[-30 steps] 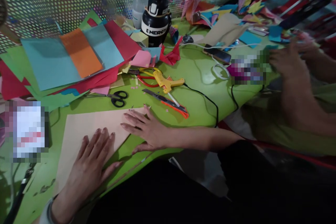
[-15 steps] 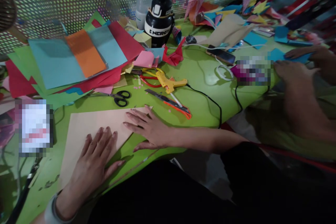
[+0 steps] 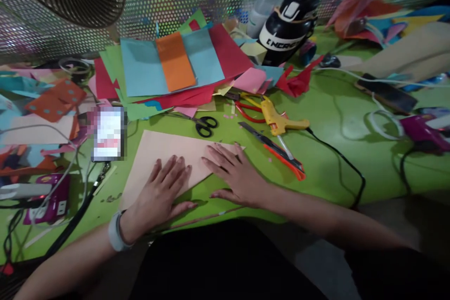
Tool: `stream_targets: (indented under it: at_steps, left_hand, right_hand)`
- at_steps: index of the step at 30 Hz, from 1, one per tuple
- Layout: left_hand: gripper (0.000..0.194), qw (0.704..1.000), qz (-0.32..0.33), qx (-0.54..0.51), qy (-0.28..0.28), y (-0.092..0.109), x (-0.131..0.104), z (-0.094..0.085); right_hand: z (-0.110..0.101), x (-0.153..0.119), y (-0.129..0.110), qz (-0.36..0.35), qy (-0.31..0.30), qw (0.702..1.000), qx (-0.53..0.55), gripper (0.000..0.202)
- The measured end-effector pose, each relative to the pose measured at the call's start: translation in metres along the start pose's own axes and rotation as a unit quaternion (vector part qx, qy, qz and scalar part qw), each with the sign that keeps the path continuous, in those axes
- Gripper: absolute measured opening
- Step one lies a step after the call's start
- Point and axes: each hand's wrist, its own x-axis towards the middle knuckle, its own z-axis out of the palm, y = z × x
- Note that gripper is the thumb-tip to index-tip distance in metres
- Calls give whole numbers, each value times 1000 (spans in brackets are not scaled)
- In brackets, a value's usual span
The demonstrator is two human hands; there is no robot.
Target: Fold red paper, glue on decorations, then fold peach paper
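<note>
- On the far left of the green table (image 3: 337, 159), a purple tool (image 3: 52, 199) with grey wires can be seen, and a small screen (image 3: 108, 133) is stood just past it.
- Near the front edge, a pale pink sheet of paper (image 3: 160, 152) is laid flat on the table.
- The left hand (image 3: 160, 194) is pressed flat on the near part of the sheet, with the fingers spread wide and nothing gripped; a grey band (image 3: 114, 232) is worn on its wrist.
- The right hand (image 3: 239, 178) is laid flat just beside it, on the sheet's right corner, fingers stretched out and nothing held.
- Behind the sheet, black scissors (image 3: 206, 126) are found, and a heap of coloured paper (image 3: 176, 63) is piled further back.
- To the right, a yellow glue gun (image 3: 281, 119) and an orange knife (image 3: 277, 152) are placed near each other.
- At the back, a black bottle (image 3: 288, 26) is stood.
</note>
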Motion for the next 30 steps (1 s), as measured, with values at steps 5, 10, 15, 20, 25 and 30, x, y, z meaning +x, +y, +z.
stream_targets:
  at_steps: [5,10,15,20,25,30]
  left_hand:
    - [73,1000,-5,-7,-2,1,-2,0]
    - [75,1000,-2,-27,1,1,-2,-1]
    - [81,999,-1,-50,7,1,-2,-2]
    - [85,999,-12,-48,-2,2,-3,-2]
    - [82,999,-5,-48,-9,2,-2,-5]
    - [83,999,-2,-43,-13,1,-2,-7]
  right_hand:
    - [0,0,0,-5,1,1000,3,83]
    - [0,0,0,-4,-3,1000,11,84]
    - [0,0,1,-4,-10,1000,20,84]
    - [-1,0,1,-4,-7,1000,21,82]
    - [-2,0,1,-10,-1,1000,19,80]
    - [-1,0,1,-8,3,1000,17,81]
